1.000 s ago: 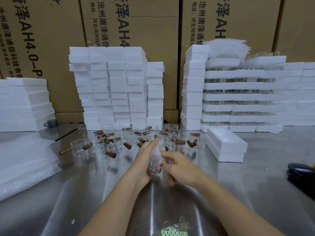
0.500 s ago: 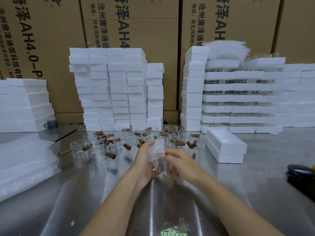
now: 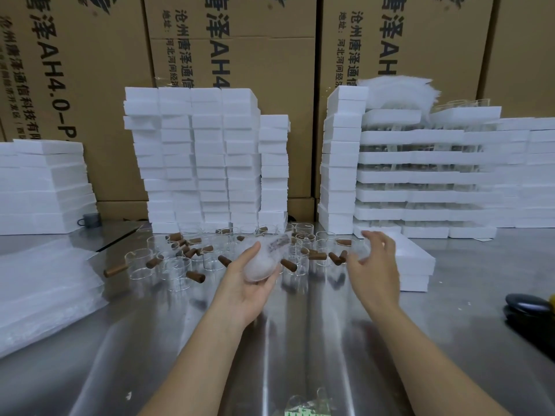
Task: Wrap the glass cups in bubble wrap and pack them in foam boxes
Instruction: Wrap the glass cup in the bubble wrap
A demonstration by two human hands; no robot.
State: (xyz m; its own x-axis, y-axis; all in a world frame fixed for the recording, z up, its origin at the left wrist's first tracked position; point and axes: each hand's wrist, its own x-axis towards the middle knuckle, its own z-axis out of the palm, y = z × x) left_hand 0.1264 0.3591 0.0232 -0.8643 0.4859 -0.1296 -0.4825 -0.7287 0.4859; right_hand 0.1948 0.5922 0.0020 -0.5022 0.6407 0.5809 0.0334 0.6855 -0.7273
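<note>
Right now the fingers and thumb of the left hand (image 3: 249, 285) are curling up around a wrapped cup (image 3: 262, 264), cradling it palm-up above the steel table (image 3: 300, 340). The bundle is lying tilted in that grip, its bubble wrap cloudy white, with a darker patch showing through at the far end. The right hand (image 3: 377, 265) is hanging apart from the bundle, off to its right, fingers loosely curved. A pale blur is sitting by its fingertips, and I cannot tell whether they are pinching anything.

Just behind both hands, bare glass cups (image 3: 180, 265) with brown stubby handles are crowding the table, some upright. Behind the right hand an open foam box (image 3: 416, 262) is resting on top of another.

To the left, a stack of bubble wrap sheets (image 3: 45, 280) is lying flat near the table edge. Further back, columns of foam boxes (image 3: 192, 157) are standing against printed cardboard cartons (image 3: 240, 55), and the stacks on the right are showing glass between their layers. A small grey cup (image 3: 90, 219) is sitting by the left-hand stack, and a dark rounded object (image 3: 528, 304) is lying at the far right.
</note>
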